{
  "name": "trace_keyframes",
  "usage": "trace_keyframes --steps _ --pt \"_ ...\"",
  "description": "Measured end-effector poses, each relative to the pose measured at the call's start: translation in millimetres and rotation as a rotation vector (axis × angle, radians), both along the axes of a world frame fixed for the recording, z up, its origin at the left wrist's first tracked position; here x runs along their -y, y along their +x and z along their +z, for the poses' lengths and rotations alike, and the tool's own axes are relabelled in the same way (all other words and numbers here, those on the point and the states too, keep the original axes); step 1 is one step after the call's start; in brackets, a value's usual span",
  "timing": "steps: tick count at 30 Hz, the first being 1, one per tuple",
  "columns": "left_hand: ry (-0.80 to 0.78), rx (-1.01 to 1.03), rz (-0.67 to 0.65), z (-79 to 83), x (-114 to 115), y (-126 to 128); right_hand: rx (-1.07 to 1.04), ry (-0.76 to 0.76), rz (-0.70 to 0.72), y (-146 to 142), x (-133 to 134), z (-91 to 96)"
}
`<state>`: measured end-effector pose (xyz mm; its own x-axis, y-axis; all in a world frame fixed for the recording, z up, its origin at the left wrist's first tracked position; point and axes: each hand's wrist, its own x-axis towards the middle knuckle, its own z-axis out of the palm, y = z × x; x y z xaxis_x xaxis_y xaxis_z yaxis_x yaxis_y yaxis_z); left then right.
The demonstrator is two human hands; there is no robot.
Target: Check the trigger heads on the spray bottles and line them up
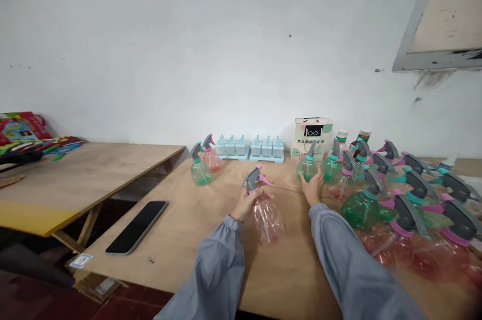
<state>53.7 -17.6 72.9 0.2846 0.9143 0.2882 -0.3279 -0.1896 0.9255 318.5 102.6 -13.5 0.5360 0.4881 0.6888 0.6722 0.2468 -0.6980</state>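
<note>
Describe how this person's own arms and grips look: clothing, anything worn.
Both arms wear loose grey-blue fabric long sleeves, left sleeve and right sleeve, each gathered into an elasticated cuff at the wrist. The left grip and right grip are bare: no gloves, rings or watch visible.

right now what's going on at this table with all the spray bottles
A person in grey sleeves works at a wooden table. The left hand grips a pink spray bottle near its neck, tilted over the tabletop. The right hand cups a green spray bottle standing upright further back. A crowd of spray bottles, pink and green, fills the right side. Light blue ice-pop moulds sit by the wall, and a phone lies at the left.
</note>
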Motion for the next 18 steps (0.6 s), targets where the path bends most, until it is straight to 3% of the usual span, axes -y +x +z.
trace_keyframes --steps 5,10,14,18 --pt "-0.077 0.074 -0.218 6.4 3.7 -3.4 0.092 0.018 0.052 -0.1 40.9 -11.6" --pt "-0.078 0.055 -0.354 10.3 2.2 8.5 0.158 0.004 0.146 -0.1 104.2 -21.4" --pt "-0.088 0.02 -0.367 13.5 2.8 23.4 0.167 -0.026 0.217 -0.2 142.5 -21.5" --pt "-0.151 0.024 -0.294 14.4 5.4 35.9 0.15 -0.055 0.217 -1.7 151.7 -20.0"
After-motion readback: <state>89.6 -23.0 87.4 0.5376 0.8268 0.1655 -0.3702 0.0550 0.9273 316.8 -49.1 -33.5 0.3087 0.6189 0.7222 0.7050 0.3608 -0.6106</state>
